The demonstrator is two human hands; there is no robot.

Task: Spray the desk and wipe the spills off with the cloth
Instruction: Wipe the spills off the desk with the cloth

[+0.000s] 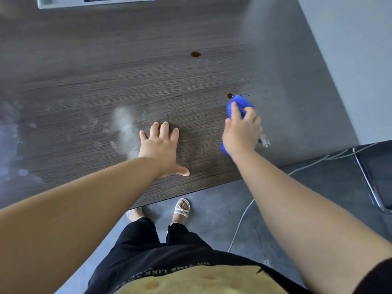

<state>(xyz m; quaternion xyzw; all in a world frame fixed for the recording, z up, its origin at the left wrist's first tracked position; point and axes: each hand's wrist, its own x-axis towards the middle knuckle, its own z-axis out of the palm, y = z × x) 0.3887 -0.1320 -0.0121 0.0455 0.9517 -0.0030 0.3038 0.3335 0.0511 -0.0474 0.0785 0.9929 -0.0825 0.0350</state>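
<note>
Blue cloth [238, 107] sits bunched under the right hand [241, 132], whose fingers close over it and press it to the desk [106, 71] near the right edge. Its front tip touches a small brown spill [230, 95]; a second spill [195, 54] lies farther back, apart from it. Flat on the wood, the left hand [163, 149] is open with fingers spread, holding nothing. Pale wet smears [125, 126] show just beside it.
</note>
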